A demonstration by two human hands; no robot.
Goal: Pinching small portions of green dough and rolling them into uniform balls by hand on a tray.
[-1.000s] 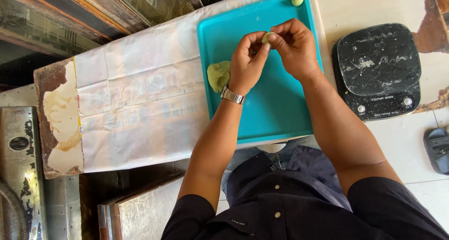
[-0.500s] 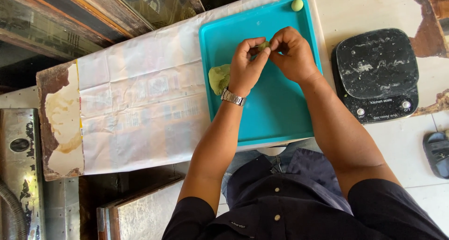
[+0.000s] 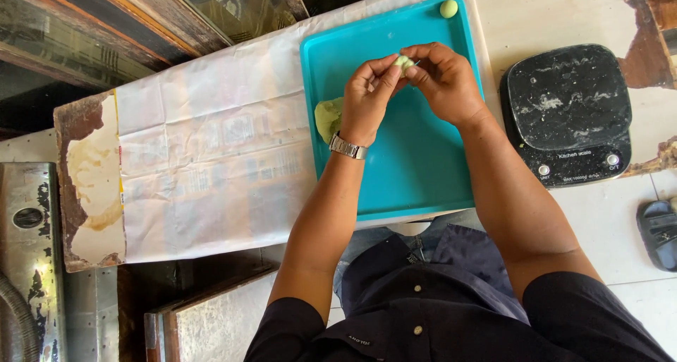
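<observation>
Over a teal tray (image 3: 423, 171), my left hand (image 3: 367, 97) and my right hand (image 3: 444, 80) meet fingertip to fingertip, both pinching a small piece of pale green dough (image 3: 403, 62). A larger lump of the same green dough (image 3: 327, 116) lies on the tray's left side, partly behind my left wrist, which wears a metal watch. One small rolled green ball (image 3: 448, 8) sits in the tray's far right corner.
A black kitchen scale (image 3: 568, 111) stands to the right of the tray. White paper (image 3: 204, 164) covers the surface to the left, with a stained patch at its left end. A dark sandal (image 3: 659, 233) lies on the tiled floor at far right.
My hands stay together over the tray, working the small dough piece between the fingers. The view has shifted slightly; the lump and the ball have not moved.
</observation>
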